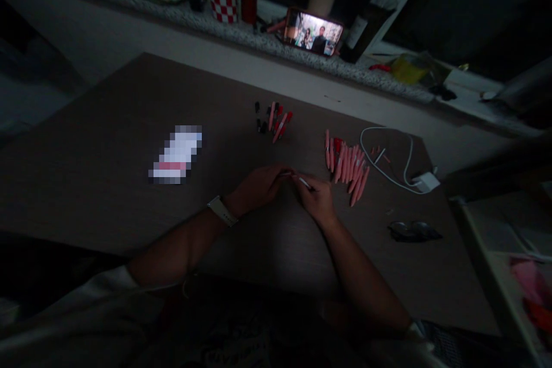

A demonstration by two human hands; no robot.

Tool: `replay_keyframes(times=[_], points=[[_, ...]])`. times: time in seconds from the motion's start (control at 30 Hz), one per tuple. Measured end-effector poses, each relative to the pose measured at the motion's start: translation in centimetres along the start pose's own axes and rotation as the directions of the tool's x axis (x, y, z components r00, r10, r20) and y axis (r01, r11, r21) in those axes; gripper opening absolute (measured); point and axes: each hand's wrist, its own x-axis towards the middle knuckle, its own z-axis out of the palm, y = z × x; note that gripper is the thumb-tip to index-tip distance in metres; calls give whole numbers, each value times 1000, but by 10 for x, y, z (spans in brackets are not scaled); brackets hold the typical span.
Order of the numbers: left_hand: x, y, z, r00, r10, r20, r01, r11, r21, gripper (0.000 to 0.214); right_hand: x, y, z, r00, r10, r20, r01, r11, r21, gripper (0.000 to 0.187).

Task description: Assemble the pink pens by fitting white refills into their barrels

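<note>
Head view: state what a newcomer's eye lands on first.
The glowing smartphone, propped on the stone ledge at the back, catches the eye first. On the dark table below, a fan of pink pen barrels lies just right of the right hand, which meets the left hand over a slim pen part.

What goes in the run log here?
left hand: pinching small pink piece | right hand: holding thin white rod | nearby: pink plastic pen barrels

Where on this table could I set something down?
Bare tabletop lies left of the blurred packet and between it and the small pen parts. The pink pen barrels and white cable crowd the right side.
</note>
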Motion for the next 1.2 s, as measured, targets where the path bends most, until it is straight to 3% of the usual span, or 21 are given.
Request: replay_keyframes(times=[0.17,0.33,0.5,0.6,0.87,1.2], points=[[0,-1,-1,999,-33,-42,34,999,25,28,3,-2,-4,999,34,11,-33,992,-123,37],[0,-5,-3,997,-1,-76,5,999,51,30,7,-2,-8,990,-90,112,118,954,-275,42],[-3,-8,-3,998,62,-29,-59,993,107,28,6,-2,-2,978,-120,172,183,890,-417,42],[-4,-8,-3,997,74,-10,-71,986,147,26,5,-2,3,972,-138,192,210,876,-434,42],[-2,-2,-7,997,49,-63,-40,991,125,27,8,6,-1,993,-102,57,116,900,-420,44],[-4,-8,-5,995,101,14,-101,955,280,27,7,-5,5,986,-87,140,147,848,-510,43]])
